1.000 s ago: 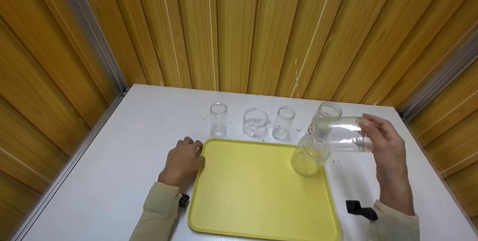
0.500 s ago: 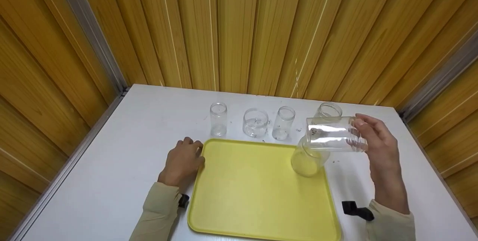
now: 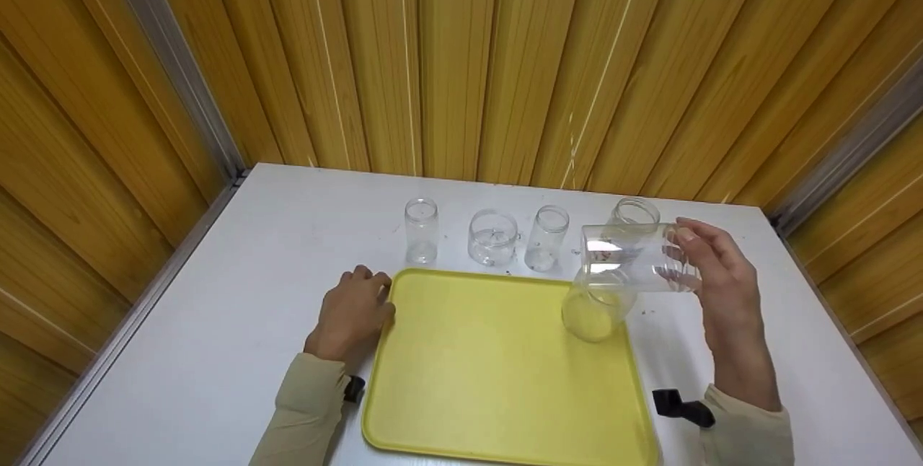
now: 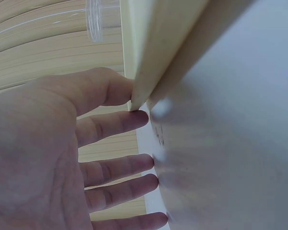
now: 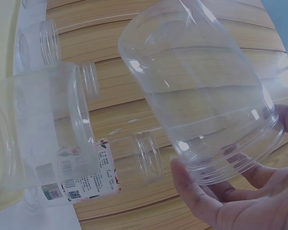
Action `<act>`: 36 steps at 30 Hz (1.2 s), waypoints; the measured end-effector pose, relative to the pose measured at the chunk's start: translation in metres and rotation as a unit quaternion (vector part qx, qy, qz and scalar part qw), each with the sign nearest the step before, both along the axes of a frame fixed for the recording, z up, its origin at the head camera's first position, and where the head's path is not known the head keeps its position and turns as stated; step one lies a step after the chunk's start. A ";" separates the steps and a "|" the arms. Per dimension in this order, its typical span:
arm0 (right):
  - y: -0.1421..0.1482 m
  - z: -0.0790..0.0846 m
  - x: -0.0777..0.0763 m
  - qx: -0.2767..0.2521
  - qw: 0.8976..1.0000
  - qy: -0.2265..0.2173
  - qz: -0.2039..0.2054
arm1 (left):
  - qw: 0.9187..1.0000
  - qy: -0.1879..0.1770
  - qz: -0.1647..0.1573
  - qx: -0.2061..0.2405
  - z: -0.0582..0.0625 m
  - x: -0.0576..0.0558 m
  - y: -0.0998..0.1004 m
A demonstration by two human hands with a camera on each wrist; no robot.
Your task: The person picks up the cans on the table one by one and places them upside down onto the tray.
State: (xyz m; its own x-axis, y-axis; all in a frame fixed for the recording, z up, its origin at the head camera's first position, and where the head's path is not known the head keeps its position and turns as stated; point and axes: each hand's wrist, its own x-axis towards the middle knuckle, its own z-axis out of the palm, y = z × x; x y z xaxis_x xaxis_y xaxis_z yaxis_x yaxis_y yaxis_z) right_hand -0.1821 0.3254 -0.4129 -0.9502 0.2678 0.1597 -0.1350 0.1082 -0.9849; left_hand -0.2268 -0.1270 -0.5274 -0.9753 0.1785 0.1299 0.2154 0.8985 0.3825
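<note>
My right hand (image 3: 727,271) grips a clear plastic jar (image 3: 627,258) by its threaded neck, thumb and fingers round it. The jar lies sideways in the air, its smooth base pointing left. It overlaps a second clear jar (image 3: 595,316), which stands on the back right corner of the yellow tray (image 3: 505,372). In the right wrist view that second jar's upper end (image 5: 81,112) shows no thread. My left hand (image 3: 352,316) rests by the tray's back left corner. In the left wrist view its thumb and index fingertips touch the rim (image 4: 139,81), and the other fingers are straight.
Along the back of the white table (image 3: 238,322) stand a slim jar (image 3: 422,231), a low wide jar (image 3: 493,237), another slim jar (image 3: 547,239) and a larger jar (image 3: 638,212). A printed label (image 5: 93,172) shows in the right wrist view. Wood-patterned panels (image 3: 461,62) rise behind.
My right hand has moved left with the jar, whose base now overlaps the jar on the tray. The left hand and the tray have stayed in place.
</note>
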 end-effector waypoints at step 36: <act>-0.020 0.001 -0.001 -0.023 0.999 0.010 0.021 | 0.996 0.030 0.006 0.080 0.029 -0.001 0.017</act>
State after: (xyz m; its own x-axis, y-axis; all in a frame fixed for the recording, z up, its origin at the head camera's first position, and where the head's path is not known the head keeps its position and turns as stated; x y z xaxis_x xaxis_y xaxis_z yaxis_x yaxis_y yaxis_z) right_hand -0.1831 0.3053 -0.4122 -0.9577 0.2350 0.1664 -0.1574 0.0565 -0.9859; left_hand -0.2274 -0.1097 -0.4983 -0.9666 0.1397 0.2147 0.2328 0.8291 0.5084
